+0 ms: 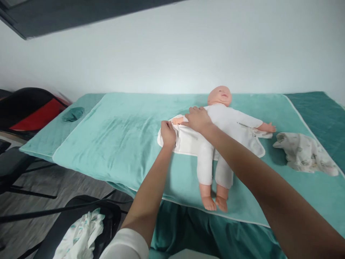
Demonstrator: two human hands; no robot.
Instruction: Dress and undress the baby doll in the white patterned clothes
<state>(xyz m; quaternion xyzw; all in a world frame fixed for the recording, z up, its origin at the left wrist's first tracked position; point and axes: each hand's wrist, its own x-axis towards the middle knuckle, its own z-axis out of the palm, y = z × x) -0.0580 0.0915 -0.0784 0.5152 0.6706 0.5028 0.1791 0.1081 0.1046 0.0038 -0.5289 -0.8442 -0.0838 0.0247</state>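
Note:
A baby doll (219, 96) in white clothing lies on its back on a teal blanket (118, 133), head toward the wall. A white garment (188, 142) is spread under and around its torso. My left hand (168, 132) is closed, pinching the garment's left edge near the doll's small arm. My right hand (198, 118) lies on the doll's chest and shoulder with its fingers curled over the fabric by that arm.
A crumpled patterned cloth (306, 156) lies on the blanket at the right. The table's darker teal cover (320, 111) shows beyond. A black chair (88, 219) with patterned cloth (81, 235) on it stands at lower left. Another black and red chair (32, 108) is at the far left.

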